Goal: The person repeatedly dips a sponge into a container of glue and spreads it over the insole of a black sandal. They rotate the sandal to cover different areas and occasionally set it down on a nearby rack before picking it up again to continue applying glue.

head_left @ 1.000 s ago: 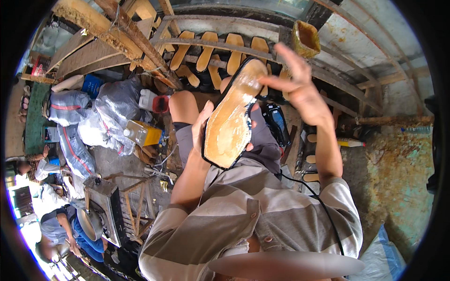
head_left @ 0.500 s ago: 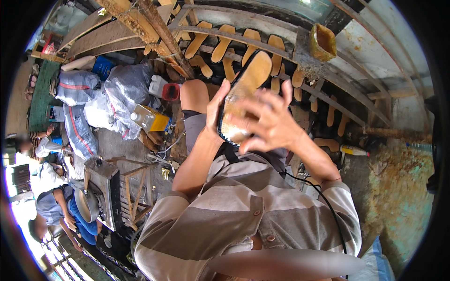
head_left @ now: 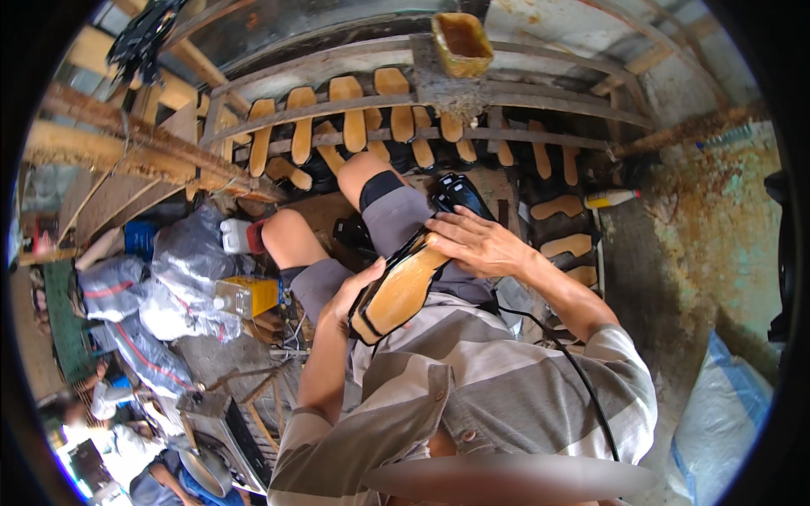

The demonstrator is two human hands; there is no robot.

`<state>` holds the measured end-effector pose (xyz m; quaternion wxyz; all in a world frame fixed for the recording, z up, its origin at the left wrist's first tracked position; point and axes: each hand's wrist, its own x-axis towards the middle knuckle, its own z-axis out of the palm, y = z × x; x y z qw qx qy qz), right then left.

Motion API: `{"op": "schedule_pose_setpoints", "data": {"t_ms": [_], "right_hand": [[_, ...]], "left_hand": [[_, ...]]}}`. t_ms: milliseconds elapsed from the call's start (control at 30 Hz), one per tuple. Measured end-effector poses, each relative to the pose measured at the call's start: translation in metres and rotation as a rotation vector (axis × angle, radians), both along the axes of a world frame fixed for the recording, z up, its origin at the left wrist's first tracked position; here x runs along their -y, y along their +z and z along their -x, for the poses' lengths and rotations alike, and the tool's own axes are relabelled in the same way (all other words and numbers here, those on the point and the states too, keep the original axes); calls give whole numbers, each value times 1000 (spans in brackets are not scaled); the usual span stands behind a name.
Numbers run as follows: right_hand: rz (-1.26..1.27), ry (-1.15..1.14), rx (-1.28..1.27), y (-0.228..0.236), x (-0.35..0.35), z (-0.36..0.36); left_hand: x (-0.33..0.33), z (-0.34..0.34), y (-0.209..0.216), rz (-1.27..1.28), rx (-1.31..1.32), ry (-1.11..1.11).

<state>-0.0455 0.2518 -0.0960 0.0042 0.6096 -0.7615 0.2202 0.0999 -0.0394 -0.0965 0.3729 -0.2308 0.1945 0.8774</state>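
Observation:
A black shoe lies across my lap, its smooth tan sole turned up and a glossy dark rim showing round the edge. My left hand grips its near left side, thumb along the rim. At the far end my right hand closes on it, fingers laid over the sole's tip. What the fingers underneath do is hidden. Just beyond my right hand sits another glossy black shoe. A further dark shoe shows between my knees, partly covered.
Ahead stands a wooden rack with several tan-soled shoes. A yellowish tub rests on top. To the left are plastic-wrapped bundles and a yellow container. A bottle lies right. People work at the far lower left.
The shoe has come down toward my lap, its far end swung right. My right hand, blurred over the sole before, now grips the far end. The view has turned to the right.

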Motion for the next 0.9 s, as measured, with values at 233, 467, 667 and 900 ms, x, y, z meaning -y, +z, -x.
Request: {"op": "schedule_pose_setpoints", "data": {"t_ms": [233,467,667,900], "right_hand": [[-170,-998,406,-79,-113,68],[-41,-1361,453,-154,-48,246],[-273,-1397,328,-171,-7,287],[-387,-733,595,-44,-4,143]], "left_hand": [[30,-18,7,-218,-252,293],[6,-9,39,-130,-364,465],[-5,-11,50,-146,-457,504],[-2,-1,31,-165,-521,565]]}}
